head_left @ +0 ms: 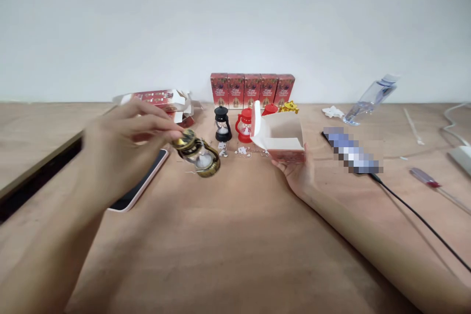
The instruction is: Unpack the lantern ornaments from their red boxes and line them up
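Note:
My left hand (121,142) is raised over the wooden table (228,245) and pinches the top of a small gold toy lantern (198,153), which hangs tilted from my fingertips. My right hand (296,171) lies on the table and holds an opened red and white carton (281,137) from below, its flap turned up. Just behind stand a black lantern (222,125) and a red lantern (245,126).
Several red boxes (252,89) stand in a row against the wall, with flattened cartons (162,100) to the left. A phone (142,181) lies under my left hand. A dark cable (415,213), a red-handled tool (425,177) and a plastic bag (371,98) sit at the right.

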The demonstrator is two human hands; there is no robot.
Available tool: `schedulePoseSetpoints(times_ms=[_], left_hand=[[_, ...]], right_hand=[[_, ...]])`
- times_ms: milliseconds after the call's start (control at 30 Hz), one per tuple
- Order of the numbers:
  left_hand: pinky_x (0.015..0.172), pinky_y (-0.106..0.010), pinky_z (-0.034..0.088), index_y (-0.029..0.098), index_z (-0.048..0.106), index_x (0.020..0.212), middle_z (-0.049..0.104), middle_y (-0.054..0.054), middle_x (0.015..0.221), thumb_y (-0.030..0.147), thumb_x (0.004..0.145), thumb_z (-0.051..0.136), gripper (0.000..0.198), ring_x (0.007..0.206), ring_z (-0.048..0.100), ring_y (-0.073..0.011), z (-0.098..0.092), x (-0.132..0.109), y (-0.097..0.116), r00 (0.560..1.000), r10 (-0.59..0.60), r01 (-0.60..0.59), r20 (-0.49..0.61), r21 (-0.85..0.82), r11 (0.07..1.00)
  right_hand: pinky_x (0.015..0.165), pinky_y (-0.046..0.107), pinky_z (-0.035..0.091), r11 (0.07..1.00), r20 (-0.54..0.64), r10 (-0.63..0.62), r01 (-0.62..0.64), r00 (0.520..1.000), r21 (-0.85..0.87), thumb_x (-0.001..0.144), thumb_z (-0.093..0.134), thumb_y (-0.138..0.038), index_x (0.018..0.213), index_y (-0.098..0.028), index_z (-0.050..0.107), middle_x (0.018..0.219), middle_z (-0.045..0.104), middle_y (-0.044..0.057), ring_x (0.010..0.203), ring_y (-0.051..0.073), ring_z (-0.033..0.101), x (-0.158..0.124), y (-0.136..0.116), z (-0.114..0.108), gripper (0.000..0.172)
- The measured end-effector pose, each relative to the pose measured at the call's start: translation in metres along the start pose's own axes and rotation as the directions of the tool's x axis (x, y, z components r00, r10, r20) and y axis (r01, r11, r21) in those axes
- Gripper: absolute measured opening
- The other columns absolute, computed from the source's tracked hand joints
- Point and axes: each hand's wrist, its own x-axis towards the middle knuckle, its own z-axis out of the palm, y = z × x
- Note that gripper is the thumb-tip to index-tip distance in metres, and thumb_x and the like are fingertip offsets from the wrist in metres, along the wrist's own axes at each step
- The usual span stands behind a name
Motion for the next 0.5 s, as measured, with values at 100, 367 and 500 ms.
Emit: schedulePoseSetpoints(times_ms=[100, 367, 500], left_hand=[[0.059, -0.026, 0.050, 0.020, 0.072, 0.072, 0.062, 0.002, 0.079, 0.033, 0.080, 0.065, 0.016, 0.065, 0.057, -0.0104, 0.028, 0.003, -0.007, 0.988, 0.047, -0.046, 0.146, -0.016, 0.999], [0.059, -0.030, 0.046, 0.022, 0.069, 0.067, 0.063, -0.002, 0.077, 0.031, 0.079, 0.059, 0.019, 0.061, 0.059, -0.0161, 0.063, 0.013, -0.015, 0.926, -0.002, -0.019, 0.376, 0.054, 0.998], [0.072, -0.035, 0.047, 0.022, 0.067, 0.099, 0.065, -0.005, 0.103, 0.034, 0.085, 0.050, 0.025, 0.085, 0.063, -0.0242, 0.052, 0.016, 0.008, 0.888, -0.020, -0.077, 0.459, 0.191, 0.979]], right_hand=[[0.066, 0.027, 0.058, 1.000, 0.043, -0.002, 0.002, 0.999, 0.008, 0.087, 0.045, -0.052, 0.096, -0.027, 0.066, 0.089, 0.073, -0.004, 0.072, 0.016, 0.068, -0.002, 0.000, 0.003, 0.034], [0.085, 0.040, 0.055, 0.999, -0.003, 0.039, -0.039, 0.999, -0.021, 0.078, 0.056, -0.052, 0.092, -0.029, 0.065, 0.101, 0.072, -0.003, 0.107, 0.024, 0.063, -0.001, 0.003, 0.007, 0.028], [0.089, 0.039, 0.052, 0.987, 0.106, 0.157, -0.158, 0.982, 0.000, 0.084, 0.051, -0.047, 0.103, -0.026, 0.063, 0.102, 0.072, -0.002, 0.103, 0.022, 0.064, 0.001, -0.001, 0.006, 0.030]])
